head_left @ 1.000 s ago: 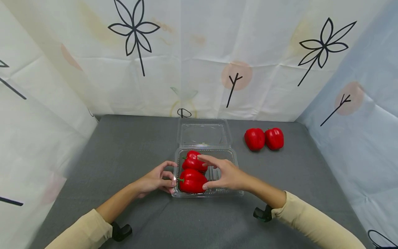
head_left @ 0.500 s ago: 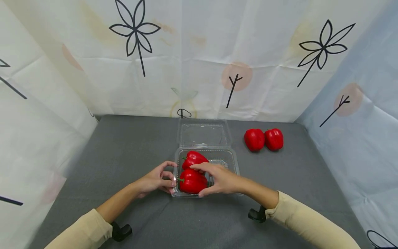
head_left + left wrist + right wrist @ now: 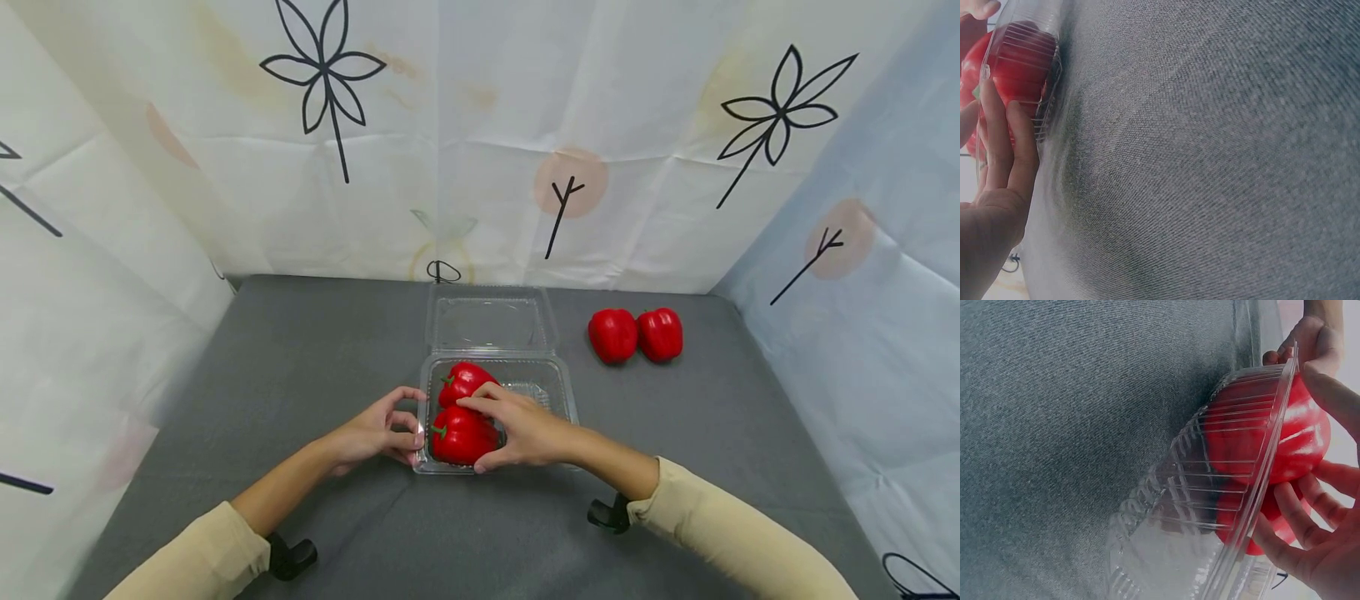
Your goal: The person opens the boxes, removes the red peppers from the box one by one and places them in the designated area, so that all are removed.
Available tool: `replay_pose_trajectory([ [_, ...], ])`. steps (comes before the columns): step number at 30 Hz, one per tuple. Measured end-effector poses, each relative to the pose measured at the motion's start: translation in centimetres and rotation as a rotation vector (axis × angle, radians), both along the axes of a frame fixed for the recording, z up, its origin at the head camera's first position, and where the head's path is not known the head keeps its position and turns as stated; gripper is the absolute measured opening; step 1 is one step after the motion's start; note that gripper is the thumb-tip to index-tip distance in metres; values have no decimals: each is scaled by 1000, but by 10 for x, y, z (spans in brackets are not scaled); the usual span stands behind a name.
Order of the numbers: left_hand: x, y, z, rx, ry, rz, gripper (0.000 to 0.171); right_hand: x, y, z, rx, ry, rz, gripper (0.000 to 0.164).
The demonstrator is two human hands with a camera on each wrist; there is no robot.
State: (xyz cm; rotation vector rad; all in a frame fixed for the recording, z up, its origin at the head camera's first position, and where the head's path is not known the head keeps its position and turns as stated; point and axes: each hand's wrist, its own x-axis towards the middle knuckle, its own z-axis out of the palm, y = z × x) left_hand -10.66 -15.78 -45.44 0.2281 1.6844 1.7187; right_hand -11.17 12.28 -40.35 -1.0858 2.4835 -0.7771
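A clear plastic clamshell container [image 3: 536, 375] stands with its lid raised back. Two red bell peppers lie in its left half: the front pepper [image 3: 459, 435] and the back pepper [image 3: 463, 379], green stems pointing left. My left hand [image 3: 384, 429] holds the container's left rim, thumb above and fingers along the outer wall, as the left wrist view also shows. My right hand [image 3: 525, 427] curls round the front pepper [image 3: 1304, 434], thumb on its near side and fingers on its far side. Some fingertips are hidden behind the pepper in the head view.
Two more red bell peppers, one on the left [image 3: 613, 336] and one on the right [image 3: 661, 334], sit side by side at the back right. The grey cloth surface [image 3: 322, 350] ends at a white patterned curtain [image 3: 480, 150]; curtains also flank both sides.
My right hand has moved slightly left and lower onto the front pepper, and its fingers have closed round it. My left hand stays at the container's rim.
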Motion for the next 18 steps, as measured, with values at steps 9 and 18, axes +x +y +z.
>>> replay_pose_trajectory([
  [9,1,-2,0,14,-8,10,64,2,-10,-4,40,54,-37,75],
  [18,0,0,0,10,-14,5,65,1,-10,-5,23,71,-55,71],
])
